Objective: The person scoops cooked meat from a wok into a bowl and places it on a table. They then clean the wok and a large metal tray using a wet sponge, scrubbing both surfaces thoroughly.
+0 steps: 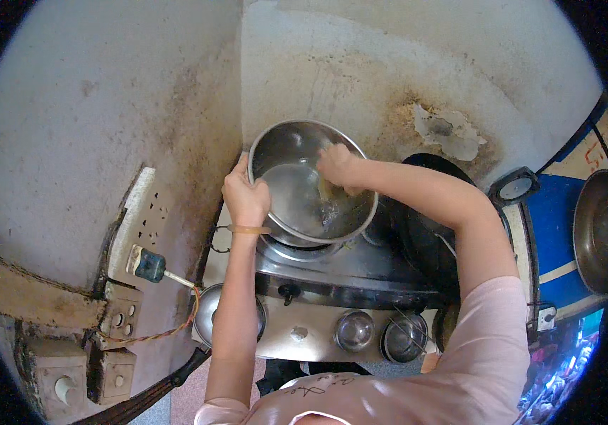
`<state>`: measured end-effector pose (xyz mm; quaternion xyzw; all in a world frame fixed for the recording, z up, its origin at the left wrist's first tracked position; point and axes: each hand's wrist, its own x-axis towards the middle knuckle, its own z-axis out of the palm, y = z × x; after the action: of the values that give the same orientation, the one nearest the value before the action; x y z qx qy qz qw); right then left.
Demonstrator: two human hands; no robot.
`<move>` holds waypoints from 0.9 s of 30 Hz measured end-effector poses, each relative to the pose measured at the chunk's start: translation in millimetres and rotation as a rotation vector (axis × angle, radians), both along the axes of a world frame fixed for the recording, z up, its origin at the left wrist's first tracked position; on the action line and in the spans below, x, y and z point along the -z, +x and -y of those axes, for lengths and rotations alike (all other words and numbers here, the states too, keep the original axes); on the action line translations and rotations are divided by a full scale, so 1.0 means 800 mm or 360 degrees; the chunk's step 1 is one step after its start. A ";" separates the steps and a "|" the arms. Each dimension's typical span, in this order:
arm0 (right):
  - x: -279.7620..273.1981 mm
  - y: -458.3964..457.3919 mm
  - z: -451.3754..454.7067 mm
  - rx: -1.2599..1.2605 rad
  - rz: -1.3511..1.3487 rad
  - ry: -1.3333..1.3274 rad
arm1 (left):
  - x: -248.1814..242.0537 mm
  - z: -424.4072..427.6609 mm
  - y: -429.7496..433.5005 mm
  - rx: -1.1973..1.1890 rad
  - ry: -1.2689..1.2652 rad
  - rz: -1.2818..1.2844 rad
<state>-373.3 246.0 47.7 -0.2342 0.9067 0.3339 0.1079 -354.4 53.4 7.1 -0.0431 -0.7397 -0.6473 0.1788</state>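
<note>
A large stainless steel pot (293,191) is tilted above the left burner of a gas stove (304,265), its open mouth towards me. My left hand (247,196) grips its left rim, thumb at the edge and fingers outside. Inside the mouth, near the right wall, my right hand (338,167) is curled and slightly blurred. Something pale and yellowish shows just below its fingers, but I cannot tell what it is or whether the hand holds it. Some shiny, wet-looking matter lies lower in the pot.
A large black wok (426,239) sits on the right side of the stove, beneath my right arm. Steel bowls (354,330) stand along the near counter edge, with a round steel vessel (211,313) by my left forearm. A plug (150,264) with a cord juts from the left wall.
</note>
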 end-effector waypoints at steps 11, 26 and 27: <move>0.025 -0.024 0.012 -0.0795 -0.0583 0.0155 | -0.003 0.001 0.007 -0.0041 0.0012 -0.0078; 0.156 -0.010 -0.026 0.1241 0.1682 -0.0846 | -0.031 -0.027 0.029 -0.0074 -0.0008 -0.0139; 0.186 -0.016 -0.033 0.1308 0.1668 -0.1073 | -0.027 -0.029 0.026 -0.0062 -0.0013 -0.0129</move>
<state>-386.0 272.7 -101.0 -0.0253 0.8041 -0.1850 0.5644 -333.3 76.9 28.4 -0.0557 -0.7353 -0.6383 0.2209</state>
